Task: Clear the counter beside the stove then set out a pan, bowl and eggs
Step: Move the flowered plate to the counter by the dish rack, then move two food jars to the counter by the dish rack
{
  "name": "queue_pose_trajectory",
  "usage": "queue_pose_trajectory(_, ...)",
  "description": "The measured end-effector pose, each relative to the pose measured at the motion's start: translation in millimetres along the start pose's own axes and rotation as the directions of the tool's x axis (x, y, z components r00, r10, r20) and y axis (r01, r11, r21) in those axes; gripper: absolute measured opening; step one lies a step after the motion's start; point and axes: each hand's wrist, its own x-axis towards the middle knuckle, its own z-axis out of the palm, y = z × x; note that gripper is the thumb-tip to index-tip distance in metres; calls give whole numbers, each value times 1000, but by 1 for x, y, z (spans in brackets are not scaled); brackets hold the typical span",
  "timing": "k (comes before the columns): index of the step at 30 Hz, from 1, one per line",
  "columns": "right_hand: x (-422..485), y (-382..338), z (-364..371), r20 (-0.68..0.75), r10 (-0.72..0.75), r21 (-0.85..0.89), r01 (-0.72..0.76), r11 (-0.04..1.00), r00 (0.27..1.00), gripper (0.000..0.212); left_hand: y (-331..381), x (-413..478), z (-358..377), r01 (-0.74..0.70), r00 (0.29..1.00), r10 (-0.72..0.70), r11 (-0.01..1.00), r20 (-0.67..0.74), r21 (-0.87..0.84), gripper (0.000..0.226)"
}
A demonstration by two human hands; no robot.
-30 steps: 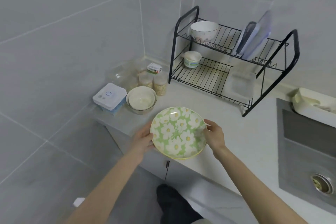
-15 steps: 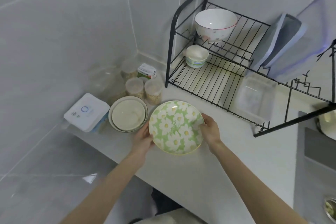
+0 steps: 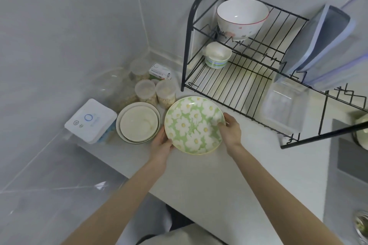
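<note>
A green plate with white daisies (image 3: 194, 124) is held over the pale counter (image 3: 209, 181), close to the black dish rack's front left corner. My left hand (image 3: 161, 145) grips its near-left rim and my right hand (image 3: 229, 129) grips its right rim. Just left of it sits a stack of cream bowls (image 3: 138, 122). A white bowl with a red rim (image 3: 242, 18) stands on the rack's upper shelf. A small striped cup (image 3: 218, 55) rests on the lower shelf. No pan or eggs are in view.
The black wire dish rack (image 3: 235, 83) fills the back right, holding cutting boards (image 3: 322, 45) and a clear container (image 3: 282, 105). Lidded jars of grain (image 3: 155, 93), a small box (image 3: 160, 71) and a white device (image 3: 90, 120) crowd the back-left corner. The sink (image 3: 350, 157) lies at the right.
Both hands carried the daisy plate forward and a little left, from the counter's front edge to beside the cream bowls. My view has moved closer to the rack.
</note>
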Motion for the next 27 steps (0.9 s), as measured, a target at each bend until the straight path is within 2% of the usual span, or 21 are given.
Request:
queue_pose_trajectory(5,-23,2,-3,-10,2,44,-1,999,1000,48,2,-12,-2,41,999,-41,999,-10,-12,44)
queue_pose_trajectory(8,-48,6,-8,-43,-29,48,31,998,999,47,1,-26,-9,75,997,-75,996,-2,39,40)
queue_pose_trajectory(11,-82,14,-14,-74,-93,49,97,994,993,45,-1,-49,-17,100,995,-100,995,3,-1,30)
queue_pose_trajectory(19,-195,54,-32,-190,-142,79,159,984,972,44,-10,-130,-46,39,972,-43,999,230,21,33)
queue_pose_trajectory(27,-308,81,-74,-381,-127,158,200,967,916,44,-18,-215,-32,2,874,-83,986,479,168,30)
